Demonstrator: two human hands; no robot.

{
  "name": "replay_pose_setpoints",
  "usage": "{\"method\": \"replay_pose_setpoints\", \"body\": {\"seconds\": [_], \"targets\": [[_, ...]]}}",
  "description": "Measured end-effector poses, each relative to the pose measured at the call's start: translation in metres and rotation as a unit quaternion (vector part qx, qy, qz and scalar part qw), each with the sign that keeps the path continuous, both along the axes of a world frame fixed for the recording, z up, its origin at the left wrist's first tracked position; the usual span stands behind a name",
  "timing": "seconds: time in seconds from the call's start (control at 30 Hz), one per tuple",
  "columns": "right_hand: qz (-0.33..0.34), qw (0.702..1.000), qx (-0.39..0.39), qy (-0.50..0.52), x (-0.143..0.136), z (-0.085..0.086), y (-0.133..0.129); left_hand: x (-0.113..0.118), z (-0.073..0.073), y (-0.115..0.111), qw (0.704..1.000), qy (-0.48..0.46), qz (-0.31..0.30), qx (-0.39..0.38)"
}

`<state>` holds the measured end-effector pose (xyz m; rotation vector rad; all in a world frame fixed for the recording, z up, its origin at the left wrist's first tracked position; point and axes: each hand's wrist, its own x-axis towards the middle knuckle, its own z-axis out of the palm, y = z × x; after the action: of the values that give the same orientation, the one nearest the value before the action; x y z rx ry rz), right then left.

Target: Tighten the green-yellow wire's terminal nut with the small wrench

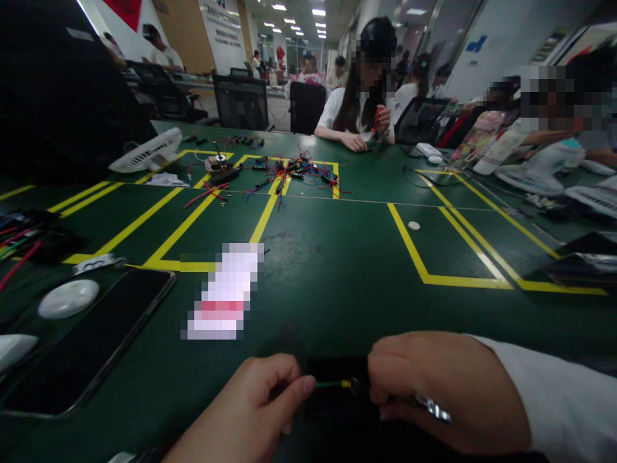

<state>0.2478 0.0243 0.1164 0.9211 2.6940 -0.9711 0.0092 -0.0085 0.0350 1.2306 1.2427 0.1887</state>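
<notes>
Between thumb and fingertips, my left hand [274, 395] pinches a thin green wire [330, 384] at the bottom middle. The wire runs right to a small yellow end [346, 384], which meets a small dark part beside my right hand [424, 379]. Curled fingers close my right hand around something mostly hidden. A shiny silver metal piece [436, 408] sticks out below its palm, its kind not clear. Both hands are just over the front edge of the green table [328, 289], above a dark area.
A blurred-out phone-shaped panel [226, 289] lies ahead of my left hand. To the left are a black smartphone [91, 347] and a white oval mouse-like object [69, 298]. Bundled red and blue wires [289, 168] lie farther back. Across the table a person [359, 90] holds an orange-handled tool.
</notes>
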Motion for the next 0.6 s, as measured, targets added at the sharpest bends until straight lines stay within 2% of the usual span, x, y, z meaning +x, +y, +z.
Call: {"method": "replay_pose_setpoints", "body": {"seconds": [0.13, 0.27, 0.4, 0.53, 0.6], "targets": [[0.051, 0.998, -0.015, 0.017, 0.0, -0.002, 0.01, -0.001, 0.0, 0.0, 1.0, -0.004, 0.003, 0.012], [0.03, 0.999, -0.02, 0.031, 0.003, -0.005, 0.007, 0.0, 0.001, 0.001, 1.0, 0.008, -0.001, 0.01], [-0.092, 0.991, -0.009, 0.097, 0.012, -0.009, -0.01, 0.0, 0.001, 0.001, 1.0, 0.006, 0.004, 0.006], [-0.264, 0.957, 0.003, 0.119, 0.017, -0.019, -0.035, 0.0, -0.001, 0.001, 1.0, 0.003, 0.003, 0.006], [-0.323, 0.94, -0.001, 0.11, 0.016, -0.024, -0.044, -0.001, -0.003, 0.001, 1.0, 0.002, 0.001, 0.005]]}}
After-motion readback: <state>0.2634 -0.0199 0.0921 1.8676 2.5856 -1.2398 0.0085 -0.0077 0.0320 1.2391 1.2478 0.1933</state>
